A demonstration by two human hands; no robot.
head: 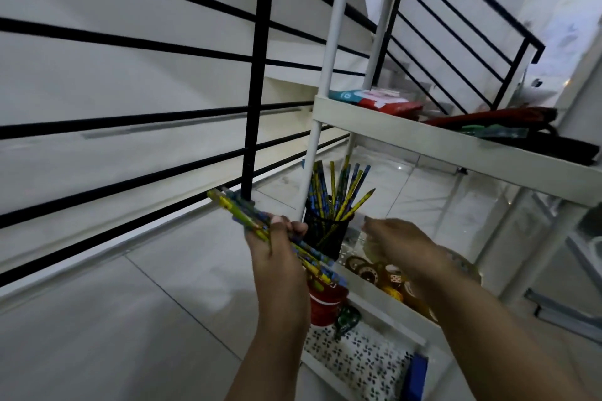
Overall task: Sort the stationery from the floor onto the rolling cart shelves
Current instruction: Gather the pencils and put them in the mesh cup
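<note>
My left hand grips a bundle of blue-and-yellow pencils, which sticks out up-left and down-right of my fist. Just to its right a black mesh pencil cup stands on a low shelf of the white rolling cart, holding several more of the same pencils. My right hand hovers beside the cup with its fingers bent downward; whether they hold anything is hidden. Rolls of tape lie on the same shelf under that hand.
Books and a black-and-red pouch lie on the cart's upper shelf. Lower down are a red cup, a patterned white cloth and a blue item. A black stair railing stands left of the cart on the white tiled floor.
</note>
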